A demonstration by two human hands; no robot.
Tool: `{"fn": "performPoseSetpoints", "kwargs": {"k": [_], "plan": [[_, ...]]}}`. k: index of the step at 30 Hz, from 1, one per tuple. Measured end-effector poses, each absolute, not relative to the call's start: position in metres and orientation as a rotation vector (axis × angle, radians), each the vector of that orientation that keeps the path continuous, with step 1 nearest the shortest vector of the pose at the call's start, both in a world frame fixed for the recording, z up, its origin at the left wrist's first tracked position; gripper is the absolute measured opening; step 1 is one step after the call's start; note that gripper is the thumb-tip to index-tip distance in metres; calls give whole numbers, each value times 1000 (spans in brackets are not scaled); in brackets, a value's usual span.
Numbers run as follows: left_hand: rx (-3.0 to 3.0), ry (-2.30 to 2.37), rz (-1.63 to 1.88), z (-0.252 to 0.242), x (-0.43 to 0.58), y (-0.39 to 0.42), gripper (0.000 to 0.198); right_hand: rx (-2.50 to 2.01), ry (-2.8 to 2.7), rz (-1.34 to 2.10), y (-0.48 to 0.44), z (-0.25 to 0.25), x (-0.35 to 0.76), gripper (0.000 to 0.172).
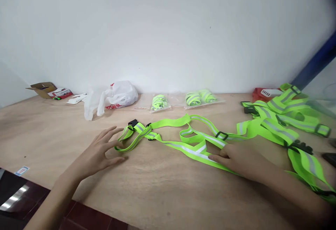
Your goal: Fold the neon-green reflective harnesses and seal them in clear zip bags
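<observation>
Neon green straps with silver stripes (187, 149) lie spread across the middle of the wooden table. At their left end, beside a looped part with a black buckle (133, 122), my left hand (101, 151) has its fingers apart, the fingertips at the loop's edge. My right hand (235, 158) is closed at the straps' right part, thumb and curled fingers on the green band near a black slider (222, 136). A larger heap of the same straps (286, 114), with black buckles, lies to the right and runs behind my right forearm.
Along the wall stand clear packets with rolled green straps (159, 102) (201, 97), a white plastic bag (122, 95), an open cardboard box (43, 89) and a red-white pack (61, 93). A red item (258, 95) lies behind the heap. The table's front edge runs lower left.
</observation>
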State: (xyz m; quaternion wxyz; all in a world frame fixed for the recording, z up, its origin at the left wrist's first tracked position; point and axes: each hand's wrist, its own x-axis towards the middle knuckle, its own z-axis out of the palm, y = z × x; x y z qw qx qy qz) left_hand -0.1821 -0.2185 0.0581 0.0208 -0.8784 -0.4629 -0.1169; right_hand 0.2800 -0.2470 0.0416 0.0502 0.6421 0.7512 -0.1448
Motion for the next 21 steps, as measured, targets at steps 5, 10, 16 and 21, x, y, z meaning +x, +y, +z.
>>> {"fn": "performPoseSetpoints", "kwargs": {"k": [5,10,16,21], "plan": [[-2677,-1657,-1047,58,-182,-215,25,1967,2322,-423,-248,44,278,58],[-2052,-2004,-2627,79,-177,-183,49,2017,2295,-377,-250,47,276,59],[-2052,-2094,-3056,99,-179,-165,66,2020,2274,-315,-253,53,272,58],[-2170,-2379,-2614,100,-180,-172,48,2002,2287,-296,-254,54,272,57]]}}
